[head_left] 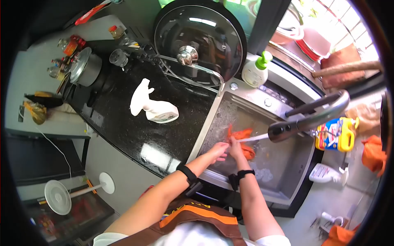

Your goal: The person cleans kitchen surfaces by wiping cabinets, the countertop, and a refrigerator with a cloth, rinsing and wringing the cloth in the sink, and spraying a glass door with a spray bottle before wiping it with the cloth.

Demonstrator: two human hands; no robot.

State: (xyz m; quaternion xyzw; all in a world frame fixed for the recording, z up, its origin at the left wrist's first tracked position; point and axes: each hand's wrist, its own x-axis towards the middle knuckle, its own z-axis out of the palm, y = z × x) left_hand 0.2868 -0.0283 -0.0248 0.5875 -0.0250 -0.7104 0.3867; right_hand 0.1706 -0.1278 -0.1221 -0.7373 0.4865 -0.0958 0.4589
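An orange cloth hangs in the stream of water inside the steel sink. My right hand is closed on the cloth, right beside the running water. Just to its left, my left hand is over the sink's near-left part, its fingers loosely bent and apart, with nothing visible in them. The black faucet reaches in from the right and pours a white stream onto the cloth. Part of the cloth is hidden behind my right hand. Some foam lies on the sink floor.
A white spray bottle lies on the black counter left of the sink. Behind stand a large lid and a green-topped pump bottle. A yellow jug and another spray bottle are at the right. A pot stands far left.
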